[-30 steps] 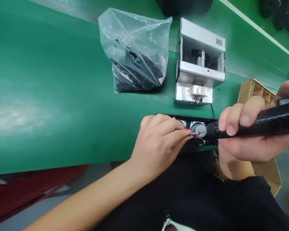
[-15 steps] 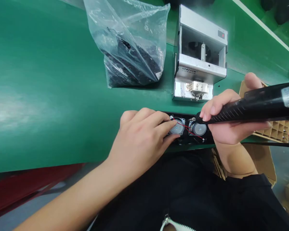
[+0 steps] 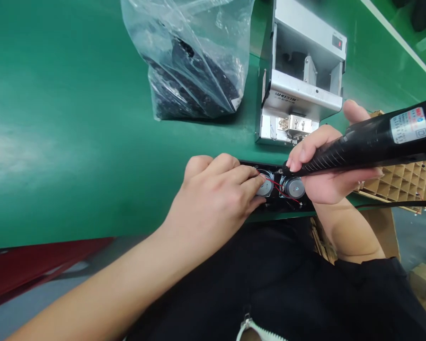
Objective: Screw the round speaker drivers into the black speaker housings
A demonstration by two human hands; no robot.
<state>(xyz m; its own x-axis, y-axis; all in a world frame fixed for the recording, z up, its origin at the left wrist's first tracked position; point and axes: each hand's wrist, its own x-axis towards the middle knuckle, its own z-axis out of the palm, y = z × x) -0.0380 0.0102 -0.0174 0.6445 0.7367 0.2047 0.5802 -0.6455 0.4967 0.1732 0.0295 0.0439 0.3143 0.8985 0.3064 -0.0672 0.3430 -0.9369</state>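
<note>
A long black housing [image 3: 277, 206] lies at the table's front edge with two round grey speakers in it. My left hand [image 3: 215, 194] rests over its left part, fingers closed around the left speaker [image 3: 267, 188] and partly hiding it. A thin red wire [image 3: 287, 195] runs across from that speaker toward the right speaker [image 3: 294, 188]. Wrapped in my right hand [image 3: 324, 182] is a black electric screwdriver [image 3: 369, 139], slanting up to the right. Its tip points at the housing between the speakers; whether it touches a screw I cannot tell.
Behind my hands a silver screw feeder [image 3: 307, 92] stands on the green table [image 3: 74, 142]. Left of it sits a clear plastic bag [image 3: 199, 71] of dark parts. A cardboard divider grid [image 3: 399, 182] is at the right, with a black cord [image 3: 397, 204] passing its front edge.
The screwdriver's tip and my right hand have shifted slightly left, toward the gap between the speakers. My left hand stays on the left speaker. The whole view has shifted a little.
</note>
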